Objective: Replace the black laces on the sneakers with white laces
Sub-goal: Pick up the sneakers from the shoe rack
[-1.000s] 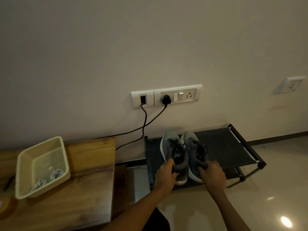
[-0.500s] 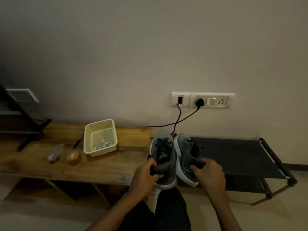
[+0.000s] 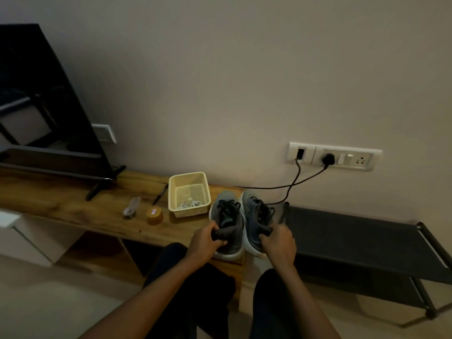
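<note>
The left grip point(image 3: 204, 243) is clenched round the heel collar of the left sneaker point(image 3: 230, 216), fingers curled over the rim and into the opening, so the fingertips are hidden inside. The right grip point(image 3: 278, 243) grasps the heel of the right sneaker point(image 3: 256, 212) the same way, its thumb side buried behind the collar. Both grey sneakers point toes toward the wall and sit side by side, touching or nearly so. The right one is tilted onto its edge over the gap past the tabletop's end. The left one is over the right end of the wooden tabletop point(image 3: 73, 206), though whether its sole rests there cannot be told. Black laces point(image 3: 226, 207) are threaded through both, but in the dim light their knots are hard to make out. Just beside the left sneaker's toe stands a cream plastic basket point(image 3: 189, 212) with a tangle of white laces point(image 3: 192, 204) in its near end. Further left lie a pen point(image 3: 160, 194), a small orange-yellow round object point(image 3: 154, 215) and a clear thing point(image 3: 132, 207) too blurred to name. A television point(image 3: 36, 94) is cut off by the left edge. To the right a black shoe rack point(image 3: 354, 236) runs out of frame, and cables point(image 3: 291, 189) drop from the wall socket panel point(image 3: 335, 157) behind the sneakers.
</note>
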Demonstrator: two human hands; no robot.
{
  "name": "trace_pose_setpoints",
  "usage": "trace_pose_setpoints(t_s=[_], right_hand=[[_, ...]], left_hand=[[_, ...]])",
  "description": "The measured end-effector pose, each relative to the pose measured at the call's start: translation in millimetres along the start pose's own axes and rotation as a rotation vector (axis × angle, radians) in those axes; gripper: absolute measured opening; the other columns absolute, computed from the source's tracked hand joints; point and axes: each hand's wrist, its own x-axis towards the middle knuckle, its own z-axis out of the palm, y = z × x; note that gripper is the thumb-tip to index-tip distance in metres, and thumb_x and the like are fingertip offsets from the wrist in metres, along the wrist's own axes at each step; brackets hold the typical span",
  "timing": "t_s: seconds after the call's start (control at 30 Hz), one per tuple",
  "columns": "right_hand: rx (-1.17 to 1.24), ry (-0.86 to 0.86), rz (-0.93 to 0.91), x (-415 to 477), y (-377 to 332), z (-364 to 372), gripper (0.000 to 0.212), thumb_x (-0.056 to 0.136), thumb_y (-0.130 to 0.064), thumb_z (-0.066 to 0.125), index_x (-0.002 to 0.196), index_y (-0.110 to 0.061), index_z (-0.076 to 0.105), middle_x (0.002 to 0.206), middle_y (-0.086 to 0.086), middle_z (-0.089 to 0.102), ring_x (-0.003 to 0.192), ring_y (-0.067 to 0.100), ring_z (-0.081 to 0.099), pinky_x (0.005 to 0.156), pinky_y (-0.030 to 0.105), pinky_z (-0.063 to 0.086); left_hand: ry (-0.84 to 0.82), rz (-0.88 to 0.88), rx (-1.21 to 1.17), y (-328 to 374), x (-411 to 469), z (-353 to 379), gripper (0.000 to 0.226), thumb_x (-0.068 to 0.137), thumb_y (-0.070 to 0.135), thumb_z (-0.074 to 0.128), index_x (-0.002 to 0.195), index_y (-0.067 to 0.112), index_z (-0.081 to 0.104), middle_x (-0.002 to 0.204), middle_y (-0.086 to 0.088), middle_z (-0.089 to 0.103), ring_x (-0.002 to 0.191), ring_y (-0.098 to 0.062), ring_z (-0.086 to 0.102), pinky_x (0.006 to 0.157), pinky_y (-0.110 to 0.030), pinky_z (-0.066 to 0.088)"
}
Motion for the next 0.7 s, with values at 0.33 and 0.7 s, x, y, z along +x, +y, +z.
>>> trace_pose_setpoints(t_s=[0.33,0.7], right_hand=[[-0.162,-0.031,-0.070,11.6,-6.3,66.7,0.015,0.089,-0.020,0.058,0.100,-0.009,0.063,0.114,0.009,0.053,0.088,0.023,0.060,0.063,0.021,0.036],[-0.231,-0.094,-0.143,15.8,-24.2,96.0,0.012,0.088,-0.016,0.059,0.097,-0.009,0.059,0.120,0.008,0.044,0.093,0.024,0.056,0.068,0.025,0.041]], left_hand=[[0.028,-0.094,0.057,-44.0,26.5,3.6,0.033,0.077,0.009,0.075,0.074,0.024,0.046,0.083,0.003,0.059,0.081,-0.009,0.057,0.060,-0.012,0.044],[0.099,-0.141,0.175,-59.7,35.4,7.3,0.022,0.084,0.005,0.063,0.102,0.016,0.055,0.114,-0.002,0.052,0.102,-0.016,0.052,0.081,-0.032,0.050]])
